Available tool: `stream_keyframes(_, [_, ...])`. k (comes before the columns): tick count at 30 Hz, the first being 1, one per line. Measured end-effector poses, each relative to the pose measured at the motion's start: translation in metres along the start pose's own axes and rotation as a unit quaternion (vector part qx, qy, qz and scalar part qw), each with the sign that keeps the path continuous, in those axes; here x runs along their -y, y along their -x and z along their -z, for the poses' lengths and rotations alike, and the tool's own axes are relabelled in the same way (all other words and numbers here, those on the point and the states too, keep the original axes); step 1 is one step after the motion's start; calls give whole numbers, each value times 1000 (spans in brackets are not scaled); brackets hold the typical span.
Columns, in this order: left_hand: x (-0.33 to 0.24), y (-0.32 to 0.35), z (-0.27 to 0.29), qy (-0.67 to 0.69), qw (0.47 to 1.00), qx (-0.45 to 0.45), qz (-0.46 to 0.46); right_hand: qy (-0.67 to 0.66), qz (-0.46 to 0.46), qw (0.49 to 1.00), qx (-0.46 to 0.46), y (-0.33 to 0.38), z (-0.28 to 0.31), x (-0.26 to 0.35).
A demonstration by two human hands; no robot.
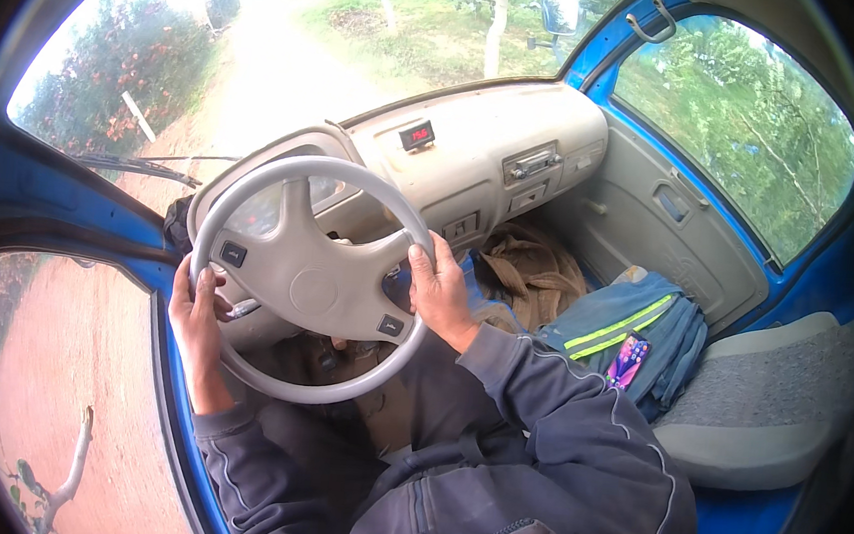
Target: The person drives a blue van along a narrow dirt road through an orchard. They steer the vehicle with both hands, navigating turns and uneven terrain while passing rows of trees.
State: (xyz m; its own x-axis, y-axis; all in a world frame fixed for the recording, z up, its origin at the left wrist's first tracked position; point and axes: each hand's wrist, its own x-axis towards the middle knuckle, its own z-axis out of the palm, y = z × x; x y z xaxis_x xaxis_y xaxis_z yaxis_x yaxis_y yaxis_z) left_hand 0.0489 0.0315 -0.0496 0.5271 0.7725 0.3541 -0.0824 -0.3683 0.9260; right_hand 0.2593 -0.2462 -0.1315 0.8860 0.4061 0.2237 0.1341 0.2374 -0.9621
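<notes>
1. The left hand [201, 311] is curled around the left rim of the steering wheel [315, 288], its thumb lying on the rim. The left forearm rises from the lower left, almost straight up.
2. The right hand [440, 293] is closed on the right side of the rim, thumb pointing up along it. The right arm bends at the elbow, its forearm slanting inward from the lower right.
3. The grey steering wheel stands in front of the torso, between both hands; dark sleeves reach the wrists.
4. A control stalk [245, 308] sticks out just beside the left fingers; whether they touch it I cannot tell.
5. Beyond the wheel runs the beige dashboard [477, 135], carrying a small digital display [417, 136].
6. To the right, a smartphone [628, 359] rests on a blue garment [593, 318] with a yellow reflective stripe, next to the grey passenger seat [768, 399].
7. Brown cloth [532, 273] lies beneath the dashboard.
</notes>
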Motion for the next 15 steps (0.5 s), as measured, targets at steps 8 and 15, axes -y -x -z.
stream_keyframes(8, [-8, 29, 9, -2, 998, 9, 57, 49, 50, 997, 45, -29, 8, 10])
stream_keyframes(15, [-12, 9, -4, -59, 996, -60, 14, 116, 63, 983, 128, -74, 8, 31])
